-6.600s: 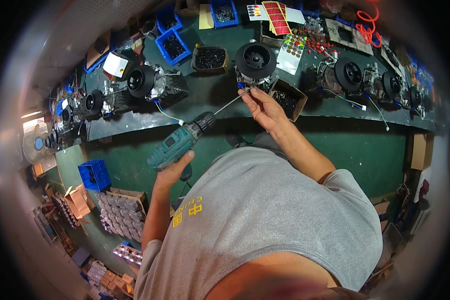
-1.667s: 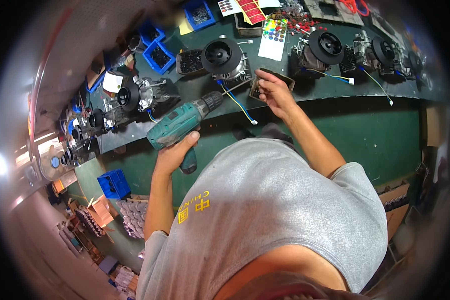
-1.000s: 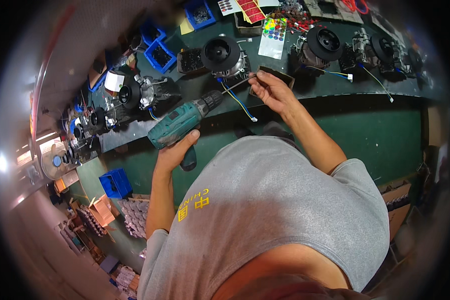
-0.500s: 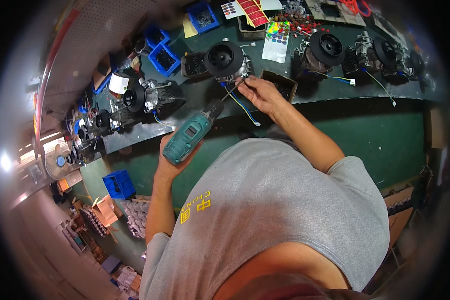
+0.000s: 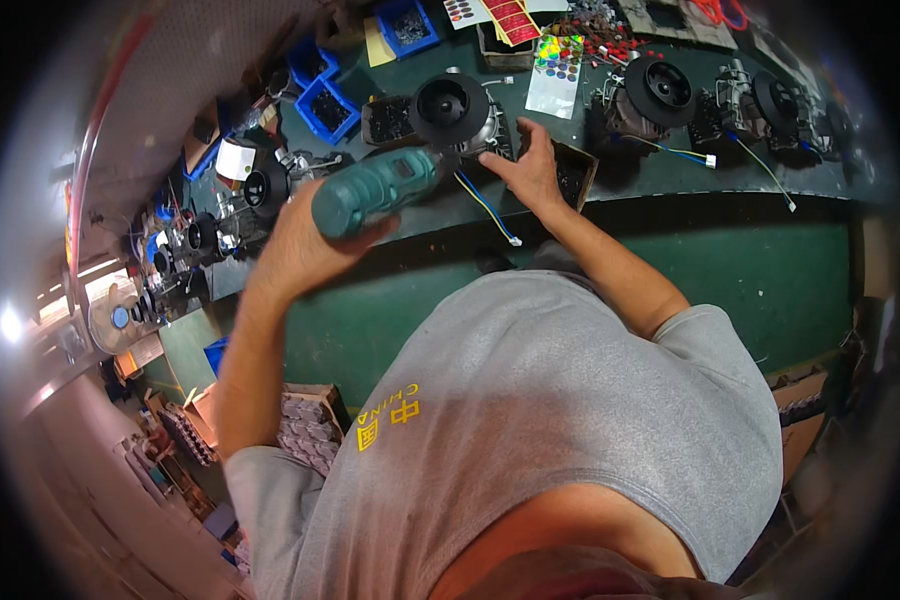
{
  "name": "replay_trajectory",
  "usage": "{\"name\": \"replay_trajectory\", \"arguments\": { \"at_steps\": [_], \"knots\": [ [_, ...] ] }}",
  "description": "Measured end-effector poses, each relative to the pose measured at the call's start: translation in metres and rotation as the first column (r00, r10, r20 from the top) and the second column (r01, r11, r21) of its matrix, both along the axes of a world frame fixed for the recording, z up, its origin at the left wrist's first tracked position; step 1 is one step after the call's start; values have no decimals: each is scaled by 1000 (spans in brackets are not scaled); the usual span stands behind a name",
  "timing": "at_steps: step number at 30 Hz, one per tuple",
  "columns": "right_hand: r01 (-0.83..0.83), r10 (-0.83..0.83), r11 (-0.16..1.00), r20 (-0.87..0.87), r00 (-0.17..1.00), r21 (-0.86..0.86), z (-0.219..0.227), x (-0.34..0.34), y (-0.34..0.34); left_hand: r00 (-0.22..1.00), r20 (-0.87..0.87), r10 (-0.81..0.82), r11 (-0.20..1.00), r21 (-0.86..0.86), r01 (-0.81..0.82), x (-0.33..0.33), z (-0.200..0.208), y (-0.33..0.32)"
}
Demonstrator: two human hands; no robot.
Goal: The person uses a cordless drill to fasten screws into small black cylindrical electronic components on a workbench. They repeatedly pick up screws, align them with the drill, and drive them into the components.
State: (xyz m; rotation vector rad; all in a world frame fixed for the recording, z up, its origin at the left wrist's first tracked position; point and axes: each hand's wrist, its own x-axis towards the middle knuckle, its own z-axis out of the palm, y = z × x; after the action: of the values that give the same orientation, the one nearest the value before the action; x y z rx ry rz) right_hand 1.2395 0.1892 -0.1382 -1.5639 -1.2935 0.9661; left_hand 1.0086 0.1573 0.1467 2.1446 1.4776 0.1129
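Observation:
My left hand (image 5: 308, 236) grips a teal cordless drill (image 5: 375, 188) from behind. The drill lies nearly level, its chuck end at the near side of a blower motor (image 5: 450, 110) with a black round impeller. Where the bit meets the motor is hidden. Just right of that motor is my right hand (image 5: 532, 178), thumb and forefinger spread apart with nothing seen between them. Whether a fingertip touches the housing I cannot tell. Blue and yellow wires (image 5: 485, 208) with a white connector hang from the motor over the bench edge.
An open box (image 5: 588, 185) stands beside my right hand, and a tray of small black parts (image 5: 388, 120) is left of the motor. Blue bins (image 5: 330, 110) sit farther left. More blower motors (image 5: 650, 95) line the bench (image 5: 540, 225) on both sides. Sticker sheets (image 5: 555, 78) lie at the back.
The drill has risen and swung from a steep slant to nearly level, with my left arm moving outward. My right hand has let go beside the bit, spread its fingers and shifted right.

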Motion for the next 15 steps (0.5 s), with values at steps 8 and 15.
{"name": "replay_trajectory", "arguments": {
  "at_steps": [8,15],
  "knots": [
    [-25,30,990,-29,999,140,-14,-24,23,965,20,-263,946,-189,262,54,28,93],
    [-38,38,995,0,999,98,-10,-28,24,931,-164,-327,933,-213,290,60,26,107]
  ]
}}
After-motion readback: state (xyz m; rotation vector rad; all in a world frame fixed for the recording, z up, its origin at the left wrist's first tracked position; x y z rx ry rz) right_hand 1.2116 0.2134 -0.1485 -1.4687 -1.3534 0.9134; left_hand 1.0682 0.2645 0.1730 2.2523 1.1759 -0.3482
